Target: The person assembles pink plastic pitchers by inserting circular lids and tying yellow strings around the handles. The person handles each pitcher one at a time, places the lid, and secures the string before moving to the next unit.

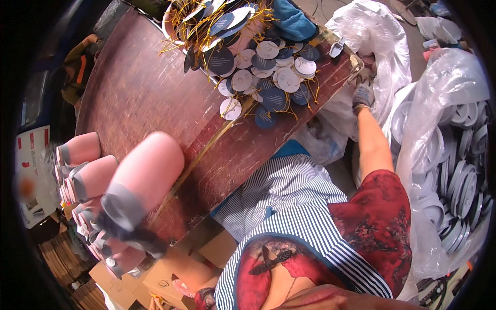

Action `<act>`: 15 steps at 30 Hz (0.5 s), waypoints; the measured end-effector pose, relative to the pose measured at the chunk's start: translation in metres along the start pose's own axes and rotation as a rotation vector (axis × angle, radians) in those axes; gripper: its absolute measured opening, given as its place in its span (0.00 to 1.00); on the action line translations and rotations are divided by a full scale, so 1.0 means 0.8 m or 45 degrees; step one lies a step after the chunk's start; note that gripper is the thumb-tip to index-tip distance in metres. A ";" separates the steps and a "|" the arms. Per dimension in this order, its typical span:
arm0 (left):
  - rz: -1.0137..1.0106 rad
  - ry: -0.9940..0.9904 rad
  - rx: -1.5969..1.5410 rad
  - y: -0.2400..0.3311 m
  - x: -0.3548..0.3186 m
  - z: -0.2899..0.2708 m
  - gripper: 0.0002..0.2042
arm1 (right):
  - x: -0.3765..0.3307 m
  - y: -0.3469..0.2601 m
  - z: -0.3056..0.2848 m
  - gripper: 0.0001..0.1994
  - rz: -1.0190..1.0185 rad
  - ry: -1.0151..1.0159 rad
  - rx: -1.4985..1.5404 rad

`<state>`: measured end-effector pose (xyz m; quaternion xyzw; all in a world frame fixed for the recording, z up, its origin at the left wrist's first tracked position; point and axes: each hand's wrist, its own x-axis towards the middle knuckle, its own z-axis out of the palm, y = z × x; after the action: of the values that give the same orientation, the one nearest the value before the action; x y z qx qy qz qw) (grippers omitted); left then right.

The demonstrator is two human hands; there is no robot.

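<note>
My left hand (135,236), in a dark glove and smeared by motion, is closed on the grey end of a pink canister (150,163). The canister is tilted over the left part of the red-brown table (155,77) and is blurred too. On the right, my gloved right hand (363,93) reaches past the table corner to a white plastic bag (385,31). Its fingers are stretched out beside something pinkish at the bag. Whether they touch it, I cannot tell.
Several pink-and-grey canisters (95,178) lie along the table's left edge. Round white and dark blue tags (274,98) with yellow strings heap at the far side, by a blue cloth (293,20). A clear bag of grey lids (460,191) stands right; cardboard boxes (160,279) sit lower left.
</note>
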<state>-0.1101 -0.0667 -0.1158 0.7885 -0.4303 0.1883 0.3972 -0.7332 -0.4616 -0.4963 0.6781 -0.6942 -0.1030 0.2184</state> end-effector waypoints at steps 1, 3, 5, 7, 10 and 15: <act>-0.128 -0.016 -0.043 -0.008 -0.007 -0.014 0.41 | -0.010 -0.037 -0.070 0.26 0.247 0.099 0.403; -0.483 -0.136 -0.671 -0.037 -0.021 -0.015 0.33 | -0.025 -0.052 -0.148 0.29 0.725 0.310 1.177; -0.516 -0.248 -0.995 -0.033 -0.028 0.029 0.28 | -0.059 -0.035 -0.128 0.23 0.755 0.487 2.694; -0.398 -0.269 -0.798 -0.041 -0.058 0.024 0.30 | -0.111 -0.068 -0.257 0.23 1.215 0.489 3.207; -0.766 -0.058 -1.306 -0.031 -0.092 0.052 0.30 | -0.173 -0.044 -0.328 0.32 0.578 0.623 2.279; -0.810 -0.068 -1.362 -0.014 -0.084 0.097 0.30 | -0.231 -0.039 -0.445 0.29 -0.026 0.146 3.043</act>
<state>-0.1418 -0.0893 -0.2116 0.5743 -0.2188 -0.2007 0.7629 -0.5500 -0.2267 -0.2258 0.4611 -0.3347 0.6361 -0.5203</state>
